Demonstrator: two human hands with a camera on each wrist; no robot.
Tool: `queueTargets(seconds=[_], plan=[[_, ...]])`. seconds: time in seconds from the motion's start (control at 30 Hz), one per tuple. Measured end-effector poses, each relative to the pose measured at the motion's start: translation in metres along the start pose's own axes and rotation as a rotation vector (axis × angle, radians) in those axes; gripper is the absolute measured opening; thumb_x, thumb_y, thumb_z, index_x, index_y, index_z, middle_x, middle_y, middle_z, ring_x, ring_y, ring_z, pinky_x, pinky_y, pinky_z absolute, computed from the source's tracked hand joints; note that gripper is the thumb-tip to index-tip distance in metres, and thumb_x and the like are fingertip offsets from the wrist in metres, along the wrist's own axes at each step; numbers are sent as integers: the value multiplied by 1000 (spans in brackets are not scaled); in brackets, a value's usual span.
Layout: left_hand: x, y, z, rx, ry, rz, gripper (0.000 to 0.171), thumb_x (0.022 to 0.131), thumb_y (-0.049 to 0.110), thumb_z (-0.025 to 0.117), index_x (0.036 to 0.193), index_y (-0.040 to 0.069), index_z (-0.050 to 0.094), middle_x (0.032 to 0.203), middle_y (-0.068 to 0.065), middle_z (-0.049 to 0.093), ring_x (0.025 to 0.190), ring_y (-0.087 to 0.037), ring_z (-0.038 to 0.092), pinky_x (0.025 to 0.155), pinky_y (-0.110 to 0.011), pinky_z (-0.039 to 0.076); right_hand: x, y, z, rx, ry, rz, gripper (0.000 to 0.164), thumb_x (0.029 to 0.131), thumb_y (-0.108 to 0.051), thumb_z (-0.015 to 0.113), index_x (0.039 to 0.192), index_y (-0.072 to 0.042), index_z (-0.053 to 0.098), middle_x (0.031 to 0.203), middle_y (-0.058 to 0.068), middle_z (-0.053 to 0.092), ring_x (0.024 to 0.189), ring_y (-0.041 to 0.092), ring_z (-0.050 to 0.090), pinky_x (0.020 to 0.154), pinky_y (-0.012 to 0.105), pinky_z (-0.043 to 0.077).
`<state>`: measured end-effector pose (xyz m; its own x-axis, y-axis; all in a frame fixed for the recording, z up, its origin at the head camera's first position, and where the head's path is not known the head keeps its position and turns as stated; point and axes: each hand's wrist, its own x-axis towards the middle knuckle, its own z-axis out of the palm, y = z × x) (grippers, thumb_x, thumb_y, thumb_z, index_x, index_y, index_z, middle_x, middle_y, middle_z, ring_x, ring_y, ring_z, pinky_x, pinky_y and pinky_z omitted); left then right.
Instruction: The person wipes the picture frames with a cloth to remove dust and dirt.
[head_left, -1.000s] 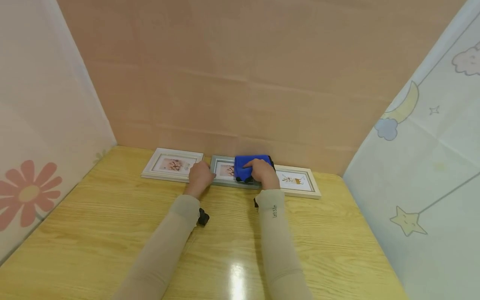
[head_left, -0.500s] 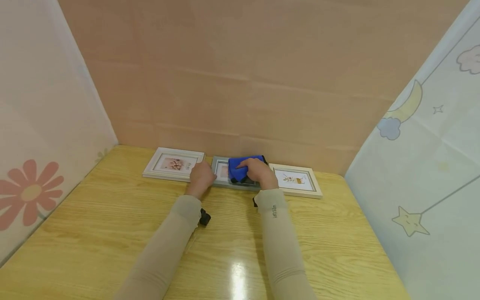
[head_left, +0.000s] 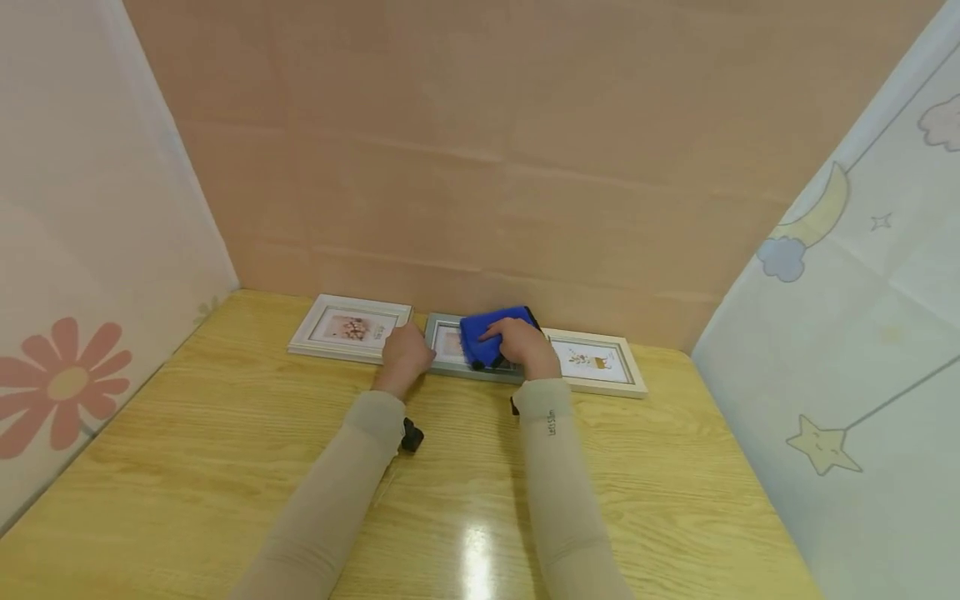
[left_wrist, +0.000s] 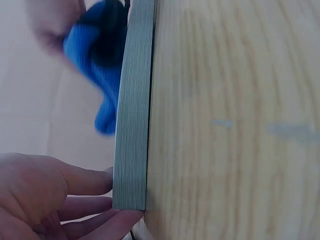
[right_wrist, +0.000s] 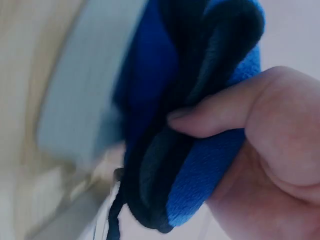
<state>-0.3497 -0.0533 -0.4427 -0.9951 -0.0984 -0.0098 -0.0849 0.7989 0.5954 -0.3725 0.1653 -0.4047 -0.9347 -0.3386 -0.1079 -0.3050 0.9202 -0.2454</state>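
Note:
A grey picture frame [head_left: 442, 367] lies flat in the middle of a row of three. My left hand [head_left: 405, 354] holds its left end; in the left wrist view the thumb [left_wrist: 90, 181] is at the top edge and the fingers curl against the end. My right hand [head_left: 525, 346] grips a folded blue cloth [head_left: 480, 329] with black edging, which lies over the grey frame's picture and covers much of it. In the right wrist view the thumb [right_wrist: 215, 117] presses into the cloth's folds.
A white picture frame [head_left: 348, 329] lies to the left and a cream picture frame [head_left: 596, 362] to the right. The wooden table [head_left: 675, 483] meets a tan backdrop [head_left: 480, 167] behind the row, with patterned sheets on both sides.
My right hand and the blue cloth have slid left over the grey frame, then slightly back right. My left hand stays at the frame's left end.

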Motion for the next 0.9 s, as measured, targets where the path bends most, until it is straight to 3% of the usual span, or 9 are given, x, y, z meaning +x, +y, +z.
queueTargets(seconds=[0.13,0.23,0.33,0.5,0.73,0.83,0.9], plan=[[-1,-2,1,-9,-19,5,18,99,16,75,105,-1,79,106,-19,82,91,-32,77,79,-49,67,-13,15,-9,53,-34,52,66,101,14,36,142,-22,74,165,12,56,149,35,58,93,37,47],[-1,-3,2,-14,-33,6,17,99,15,75,101,-1,78,103,-18,81,86,-30,75,77,-48,66,-16,18,-9,51,-43,37,67,101,13,35,143,-20,74,165,13,56,155,36,52,110,39,52],[-1,-3,2,-11,-22,9,17,99,17,76,102,0,78,104,-18,82,91,-32,77,81,-50,66,-13,13,-6,34,-31,11,65,100,14,36,143,-18,74,163,13,58,157,37,49,122,47,50],[1,-3,2,-8,-5,13,17,98,16,75,103,0,79,105,-19,82,97,-38,79,82,-51,66,-1,-7,7,-18,-11,0,63,100,16,42,143,-19,73,162,9,60,157,34,50,124,46,48],[1,-5,2,-9,-33,5,24,98,17,76,116,1,78,116,-21,80,104,-40,78,89,-52,66,14,-34,25,-111,-28,-112,58,105,12,45,149,-17,68,166,10,56,158,31,49,133,44,39],[1,-4,1,-12,-27,7,26,98,17,77,118,1,79,118,-21,80,107,-42,78,91,-54,66,15,-36,25,-91,-24,-89,60,105,11,45,151,-20,67,169,8,53,160,32,47,130,43,42],[2,-4,1,-18,-25,13,24,99,17,76,116,1,79,117,-21,81,107,-42,78,91,-53,66,12,-34,22,-78,-23,-30,62,106,11,44,153,-24,65,171,5,51,160,32,46,119,40,51]])
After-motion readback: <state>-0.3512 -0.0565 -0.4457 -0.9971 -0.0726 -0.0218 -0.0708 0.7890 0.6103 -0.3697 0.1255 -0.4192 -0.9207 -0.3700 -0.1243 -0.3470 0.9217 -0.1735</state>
